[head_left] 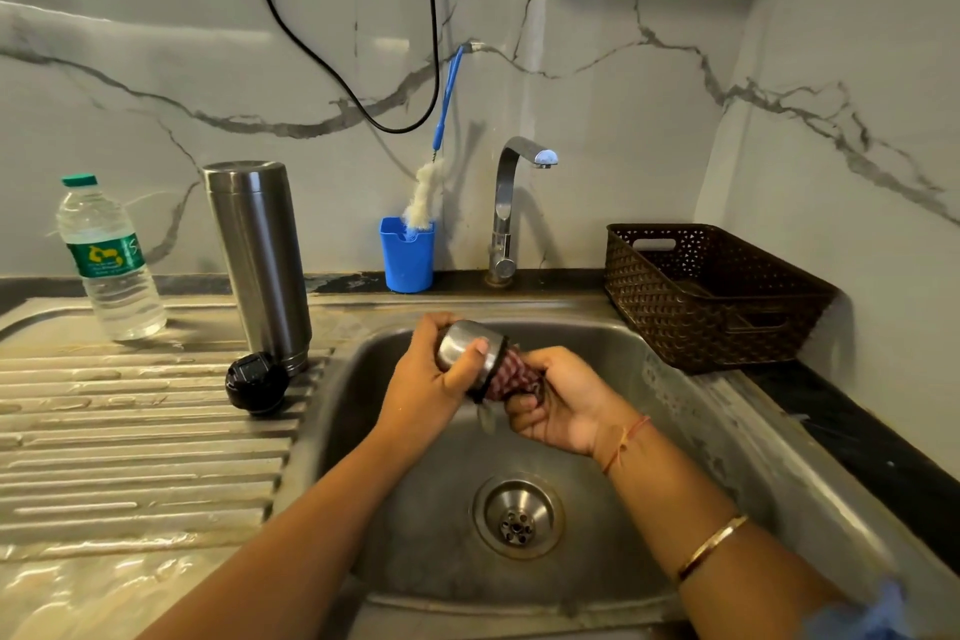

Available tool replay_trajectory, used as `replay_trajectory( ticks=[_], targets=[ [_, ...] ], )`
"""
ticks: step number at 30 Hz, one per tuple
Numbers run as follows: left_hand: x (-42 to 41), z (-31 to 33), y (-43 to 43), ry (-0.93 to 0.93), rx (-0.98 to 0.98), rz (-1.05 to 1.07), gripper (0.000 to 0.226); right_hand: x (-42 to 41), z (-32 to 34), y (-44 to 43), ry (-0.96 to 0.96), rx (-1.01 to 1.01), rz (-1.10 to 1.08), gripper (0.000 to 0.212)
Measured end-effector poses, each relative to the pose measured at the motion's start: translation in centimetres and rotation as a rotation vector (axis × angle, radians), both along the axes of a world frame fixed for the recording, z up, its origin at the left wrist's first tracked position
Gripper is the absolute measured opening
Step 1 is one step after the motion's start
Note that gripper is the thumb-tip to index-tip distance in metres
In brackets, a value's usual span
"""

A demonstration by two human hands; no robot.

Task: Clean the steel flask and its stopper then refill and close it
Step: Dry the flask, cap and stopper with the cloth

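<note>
The tall steel flask (257, 260) stands upside down on the drainboard, left of the sink. Its black stopper (256, 382) lies beside the flask's base. Over the sink basin, my left hand (431, 379) grips a small steel cup lid (465, 346), tilted with its mouth facing right. My right hand (558, 403) holds a red checked cloth (506, 379) pushed into the lid's mouth. A clear water bottle (106, 260) with a green cap stands at the far left of the drainboard.
The steel sink (691, 431) has a drain (518, 517) in the middle. The tap (511, 203) behind it runs no water. A blue cup (407, 255) holds a bottle brush (423, 198). A brown basket (717, 296) sits at the right on the counter.
</note>
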State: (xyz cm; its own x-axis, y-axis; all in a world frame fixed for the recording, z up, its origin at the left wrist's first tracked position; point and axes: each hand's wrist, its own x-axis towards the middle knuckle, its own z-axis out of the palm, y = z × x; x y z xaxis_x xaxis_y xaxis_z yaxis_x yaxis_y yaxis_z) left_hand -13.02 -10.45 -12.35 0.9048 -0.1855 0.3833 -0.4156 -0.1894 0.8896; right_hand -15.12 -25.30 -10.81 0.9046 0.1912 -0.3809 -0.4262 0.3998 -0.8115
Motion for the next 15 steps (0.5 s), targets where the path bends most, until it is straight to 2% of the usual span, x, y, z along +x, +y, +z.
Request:
replay_trajectory(
  ticks=[4,8,11,15],
  targets=[
    [0.5,-0.5,-0.1,0.345,-0.311,0.09,0.037,0.2,0.2,-0.1,-0.024,-0.143,-0.2,0.023],
    [1.7,-1.0,0.9,0.659,-0.708,0.032,0.046,0.0,0.5,-1.5,-0.055,-0.181,-0.4,0.016],
    [1.9,-1.1,1.5,0.746,-0.719,0.01,0.042,-0.1,0.7,-1.6,-0.138,-0.278,-0.406,0.013],
    [2.0,-1.3,1.3,0.716,-0.65,0.072,0.023,-0.3,0.8,-0.2,-0.274,-0.397,-0.433,0.011]
  ],
)
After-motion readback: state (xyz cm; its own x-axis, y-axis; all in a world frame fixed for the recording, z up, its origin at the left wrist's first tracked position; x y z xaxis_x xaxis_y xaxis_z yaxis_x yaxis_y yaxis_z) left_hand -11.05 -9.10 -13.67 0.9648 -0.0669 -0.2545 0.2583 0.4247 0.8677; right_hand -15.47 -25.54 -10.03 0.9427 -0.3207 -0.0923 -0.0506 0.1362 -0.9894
